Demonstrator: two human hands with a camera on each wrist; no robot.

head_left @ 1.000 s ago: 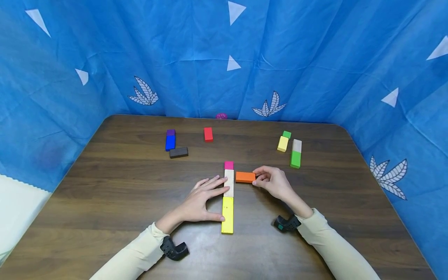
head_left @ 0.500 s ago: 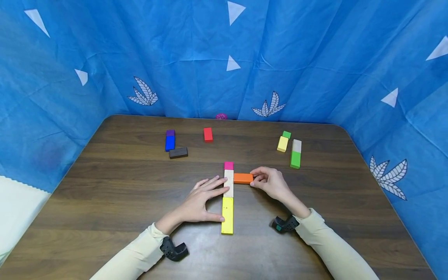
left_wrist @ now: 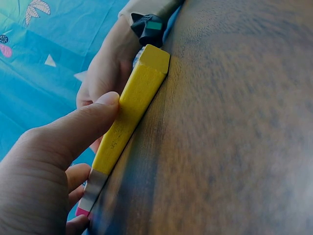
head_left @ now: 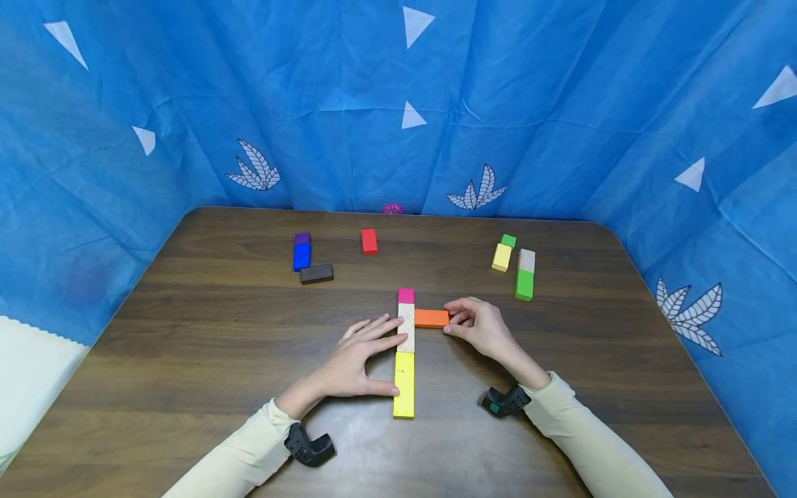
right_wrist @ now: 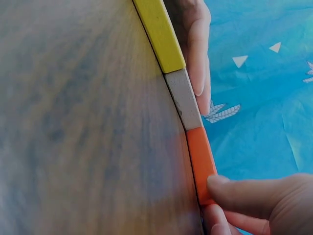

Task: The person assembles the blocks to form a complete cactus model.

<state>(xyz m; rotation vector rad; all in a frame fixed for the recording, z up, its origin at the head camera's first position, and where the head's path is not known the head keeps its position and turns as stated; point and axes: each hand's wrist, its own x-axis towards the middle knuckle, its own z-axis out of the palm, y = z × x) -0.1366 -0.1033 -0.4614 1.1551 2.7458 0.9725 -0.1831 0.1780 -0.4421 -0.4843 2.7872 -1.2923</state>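
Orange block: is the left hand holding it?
No, the right hand pinches the orange block; the left hand touches the white block and yellow block.

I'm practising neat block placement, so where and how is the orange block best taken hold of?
Pinch the orange block near its outer end, from the person's right, as the right hand does. It lies flat and crosswise, with its other end against the central white block, so its outer end and long sides seem easiest to reach.
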